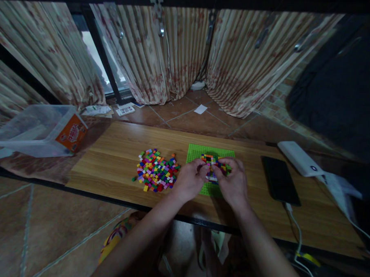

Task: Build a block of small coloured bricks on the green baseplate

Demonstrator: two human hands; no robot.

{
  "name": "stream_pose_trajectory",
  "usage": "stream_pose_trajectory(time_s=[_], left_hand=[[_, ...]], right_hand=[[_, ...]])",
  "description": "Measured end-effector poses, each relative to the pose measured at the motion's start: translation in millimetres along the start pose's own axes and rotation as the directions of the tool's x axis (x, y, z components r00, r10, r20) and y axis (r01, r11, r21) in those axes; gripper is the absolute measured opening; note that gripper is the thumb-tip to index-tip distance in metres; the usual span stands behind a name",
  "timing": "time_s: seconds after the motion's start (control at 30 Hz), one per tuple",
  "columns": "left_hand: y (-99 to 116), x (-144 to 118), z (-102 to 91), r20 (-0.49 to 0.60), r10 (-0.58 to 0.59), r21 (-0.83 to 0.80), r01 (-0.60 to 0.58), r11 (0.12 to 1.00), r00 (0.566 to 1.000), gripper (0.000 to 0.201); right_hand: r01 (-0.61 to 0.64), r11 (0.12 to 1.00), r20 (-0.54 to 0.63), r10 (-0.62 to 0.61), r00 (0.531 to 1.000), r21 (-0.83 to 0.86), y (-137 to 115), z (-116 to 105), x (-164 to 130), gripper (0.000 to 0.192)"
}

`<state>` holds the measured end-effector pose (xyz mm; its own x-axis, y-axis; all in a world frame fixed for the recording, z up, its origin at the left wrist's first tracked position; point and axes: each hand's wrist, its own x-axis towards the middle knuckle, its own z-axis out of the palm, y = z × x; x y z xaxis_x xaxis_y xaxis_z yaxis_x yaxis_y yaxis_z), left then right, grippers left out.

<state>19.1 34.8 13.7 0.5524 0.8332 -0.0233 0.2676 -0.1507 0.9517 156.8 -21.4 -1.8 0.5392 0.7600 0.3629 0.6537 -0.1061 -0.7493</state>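
A green baseplate (195,151) lies on the low wooden table (112,158). A small multicoloured brick build (211,161) stands on it. My left hand (189,180) and my right hand (233,181) meet over the plate, fingertips pinched together on the bricks at the build's near side. Part of the build is hidden behind my fingers. A heap of loose coloured bricks (156,171) sits on the table just left of my left hand.
A black phone (279,179) with a white cable lies right of the plate, beside a white power bank (299,158). An overturned clear plastic tub (37,130) rests at far left. Curtains hang behind; a dark bag (339,87) looms at right.
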Motion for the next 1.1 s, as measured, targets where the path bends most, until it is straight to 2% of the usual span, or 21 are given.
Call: stream_pose_trajectory(time_s=[0.17,0.4,0.53,0.67,0.83,1.1], left_hand=[[-2,1,2.2,-0.022,0.016,0.014,-0.016,1.0,1.0,0.025],[2,-1,-1.4,-0.073,0.072,-0.059,-0.076,0.995,0.995,0.022],[1,-1,-3.1,-0.085,0.032,-0.116,-0.042,0.992,0.996,0.018],[-2,0,-1.0,-0.054,0.003,-0.191,-0.013,0.981,0.999,0.019],[-7,1,1.3,-0.034,0.072,-0.131,-0.076,0.989,0.997,0.02],[-5,-1,2.1,-0.041,0.093,-0.02,-0.094,0.995,0.995,0.021]], right_hand=[[-0.023,1.0,0.024,0.023,0.999,0.001,-1,1,0,0.023],[0.016,1.0,0.026,-0.016,1.0,0.015,-1,4,-1,0.017],[0.048,0.999,0.025,-0.049,0.998,0.023,1,3,-3,0.016],[0.137,0.991,0.01,-0.137,0.991,-0.002,-1,-2,-4,0.02],[0.239,0.97,0.074,-0.241,0.968,0.035,-7,-7,-3,0.025],[0.259,0.962,0.086,-0.266,0.96,0.089,-7,-7,-3,0.02]])
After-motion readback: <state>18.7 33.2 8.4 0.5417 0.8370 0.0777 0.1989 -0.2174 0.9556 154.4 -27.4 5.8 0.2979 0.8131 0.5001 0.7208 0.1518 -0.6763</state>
